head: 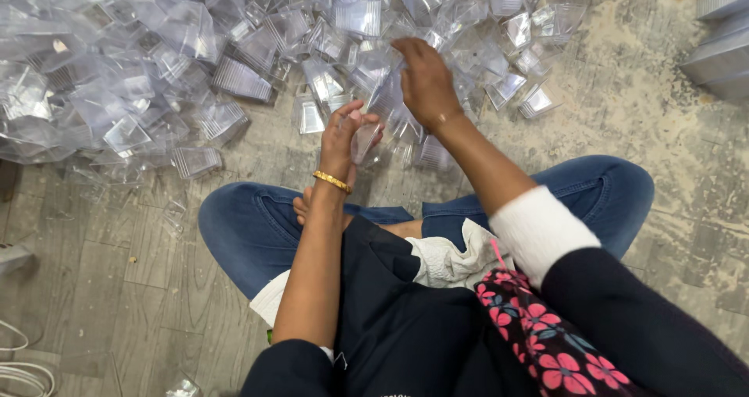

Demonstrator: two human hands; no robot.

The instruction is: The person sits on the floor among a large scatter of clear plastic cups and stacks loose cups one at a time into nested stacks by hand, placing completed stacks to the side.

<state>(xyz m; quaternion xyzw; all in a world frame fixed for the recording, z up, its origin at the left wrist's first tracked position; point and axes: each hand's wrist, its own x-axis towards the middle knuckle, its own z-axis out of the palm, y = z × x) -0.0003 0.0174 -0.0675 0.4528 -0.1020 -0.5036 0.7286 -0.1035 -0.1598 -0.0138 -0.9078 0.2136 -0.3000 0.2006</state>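
I sit cross-legged on the floor in blue jeans. My left hand [343,131], with a gold bangle at the wrist, is closed around a small clear plastic cup [365,141] held just above my knees. My right hand [425,81] reaches forward into a big heap of clear plastic cups [234,46], its fingers curled on one clear cup [388,94] at the heap's near edge. The two hands are close together, a few centimetres apart.
The heap of clear cups spreads across the whole far side of the floor. Stacked clear trays [722,49] lie at the far right. Single cups [195,161] sit loose near my left knee. White cables [19,366] lie at the lower left on the worn wood-pattern floor [117,288].
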